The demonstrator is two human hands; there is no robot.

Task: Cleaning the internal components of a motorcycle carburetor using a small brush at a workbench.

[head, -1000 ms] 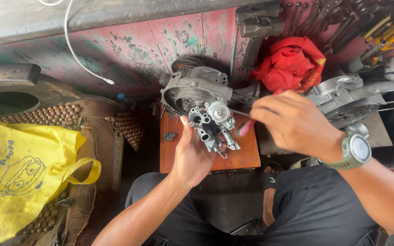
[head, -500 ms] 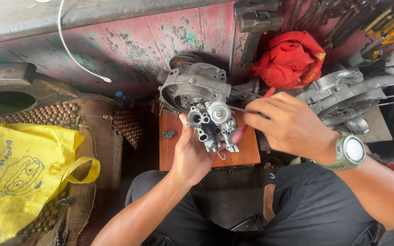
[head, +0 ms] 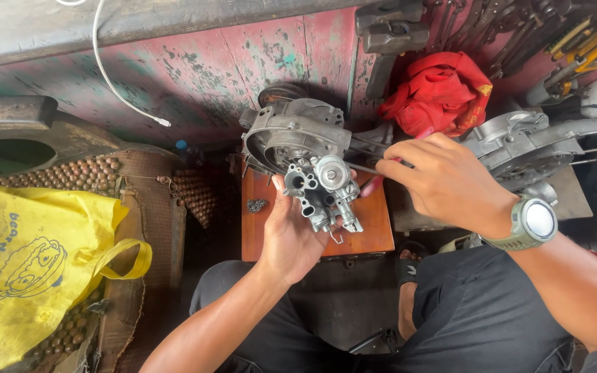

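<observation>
My left hand [head: 293, 231] holds a small grey metal carburettor [head: 323, 190] from below, above a brown wooden board [head: 371, 228]. My right hand [head: 443, 179] grips a thin tool with a red handle [head: 373, 185]; its metal shaft [head: 364, 168] points left and touches the carburettor's round top. A grey watch sits on my right wrist [head: 532, 222]. Behind the carburettor stands a grey engine casing [head: 291, 135].
A yellow bag [head: 32, 259] lies on a beaded seat cover [head: 77, 173] at the left. A red cloth [head: 440, 93] and hand tools [head: 575, 31] are at the back right. Another engine casing [head: 530, 141] lies right. A white cable [head: 115, 69] hangs on the painted wall.
My hands and the carburettor have barely moved; the view has shifted a little, so everything sits slightly lower in frame. The tool stays against the carburettor's top.
</observation>
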